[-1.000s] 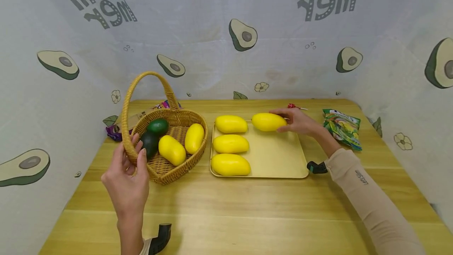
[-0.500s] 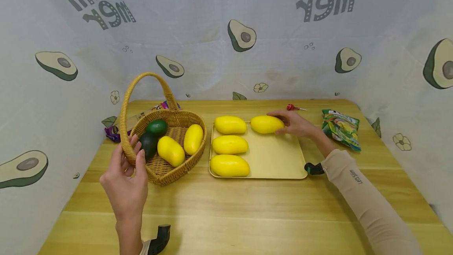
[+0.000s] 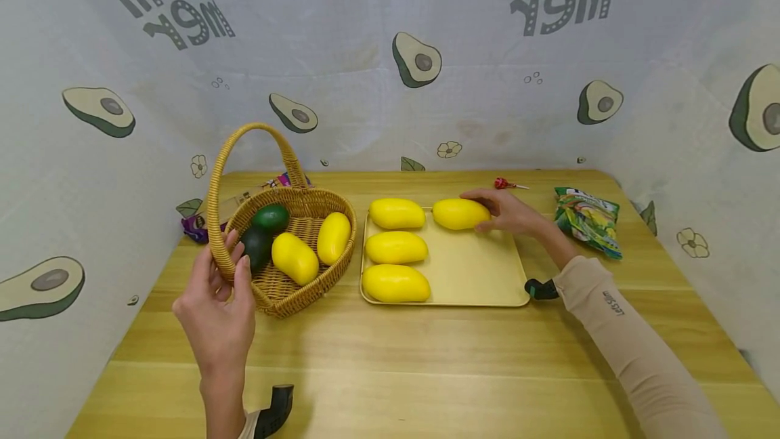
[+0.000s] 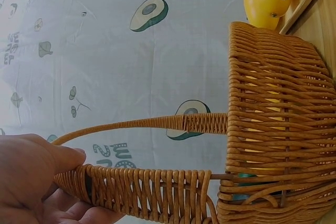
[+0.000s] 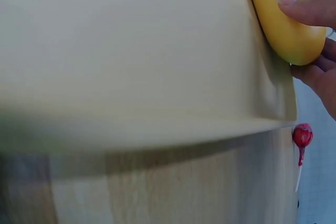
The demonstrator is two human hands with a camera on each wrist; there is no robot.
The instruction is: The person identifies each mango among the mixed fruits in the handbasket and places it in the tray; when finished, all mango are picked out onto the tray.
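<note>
My right hand (image 3: 508, 212) grips a yellow mango (image 3: 460, 214) at the back edge of the cream tray (image 3: 478, 269), thumb on one side and fingers on the other in the right wrist view. Three more mangoes (image 3: 397, 248) lie in a column along the tray's left side. My left hand (image 3: 216, 310) holds the handle (image 3: 221, 249) of a wicker basket (image 3: 332, 283), its thumb against the weave in the left wrist view. Inside the basket lie two mangoes (image 3: 296, 259) and two dark green avocados (image 3: 271, 219).
A green snack bag (image 3: 589, 222) lies right of the tray, and a red lollipop (image 3: 502, 183) sits behind it. Purple and brown packaging (image 3: 198, 227) shows behind the basket. A printed cloth (image 3: 365, 120) hangs behind the wooden table (image 3: 390, 371).
The right hand and its mango have shifted slightly left and down onto the tray's back edge, then stayed nearly still. The left hand keeps its hold on the basket handle.
</note>
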